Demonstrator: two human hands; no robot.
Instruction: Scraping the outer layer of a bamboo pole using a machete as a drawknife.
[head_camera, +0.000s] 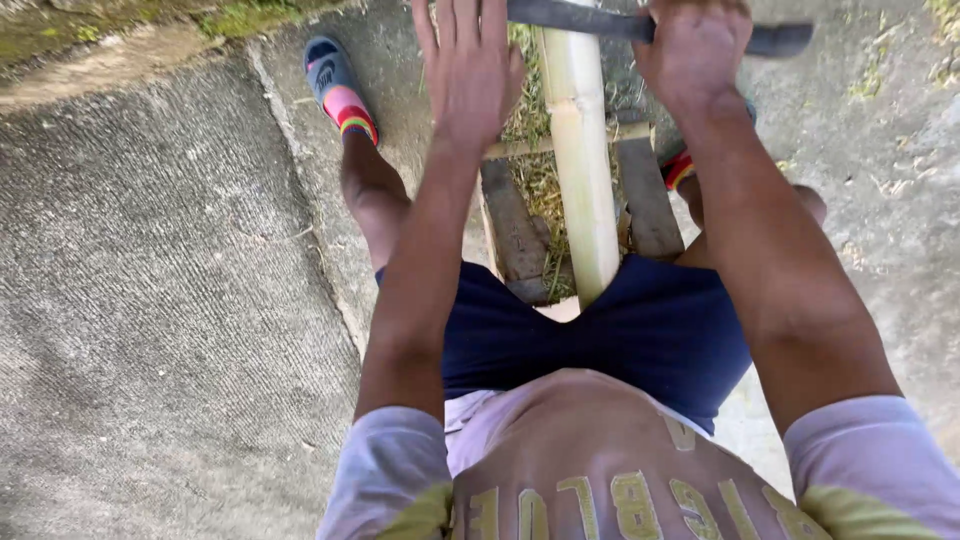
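While I look down, my right hand (695, 50) has its fingers clamped on a dark blade (580, 17) laid across an upright bamboo pole (580, 150); my left hand (470, 65), fingers apart, steadies the pole's left side between my knees.

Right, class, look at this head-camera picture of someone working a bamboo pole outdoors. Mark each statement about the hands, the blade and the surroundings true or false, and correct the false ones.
1. The right hand grips a dark blade lying across the bamboo pole. True.
2. The left hand is clenched round the blade's handle. False: it is open with fingers spread, beside the pole.
3. The pole runs between the person's legs. True.
4. The person works on a wooden floor. False: the ground is rough concrete.
5. The person is barefoot. False: a slipper over a striped sock shows on one foot.
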